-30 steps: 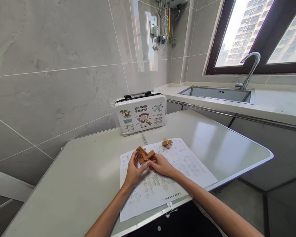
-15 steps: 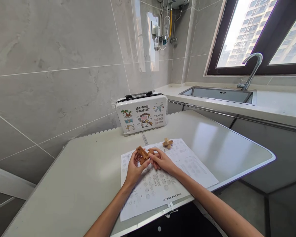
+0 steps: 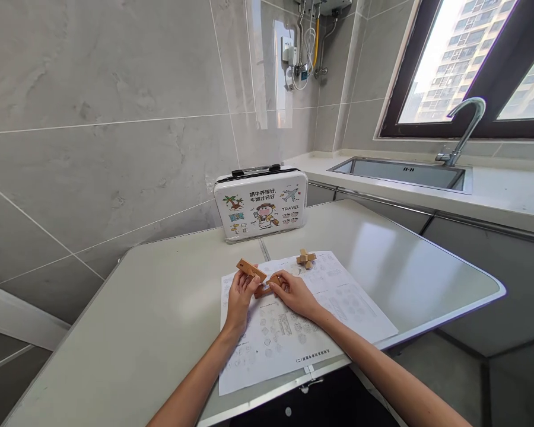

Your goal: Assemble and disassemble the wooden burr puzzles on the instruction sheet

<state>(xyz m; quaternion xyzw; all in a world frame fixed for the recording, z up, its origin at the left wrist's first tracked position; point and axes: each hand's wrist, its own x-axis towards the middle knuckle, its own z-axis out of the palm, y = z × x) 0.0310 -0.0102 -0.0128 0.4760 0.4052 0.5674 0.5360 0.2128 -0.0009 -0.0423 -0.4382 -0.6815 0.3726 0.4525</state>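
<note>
Raised over the paper, my left hand (image 3: 238,301) is closed on a brown wooden puzzle piece (image 3: 250,269) marked with a 2, which tilts down to the right. My right hand (image 3: 297,295) grips more brown wooden puzzle pieces (image 3: 262,291) by their right end; fingers hide part of them, and I cannot tell how many there are. The two hands' pieces are close together, with a narrow gap between them. Beneath both hands lies a printed instruction sheet (image 3: 289,362) with small diagrams. On its far edge sits a lighter interlocking wooden puzzle (image 3: 306,259).
A white cartoon-printed case (image 3: 262,207) stands upright at the table's back, near the tiled wall (image 3: 137,172). The pale folding table (image 3: 169,332) has a metal-trimmed front edge. Behind it on the right run a counter with a sink (image 3: 400,172) and a faucet (image 3: 467,127).
The numbered piece in my left hand has come away from the pieces in my right hand, up and to the left. The view has shifted slightly.
</note>
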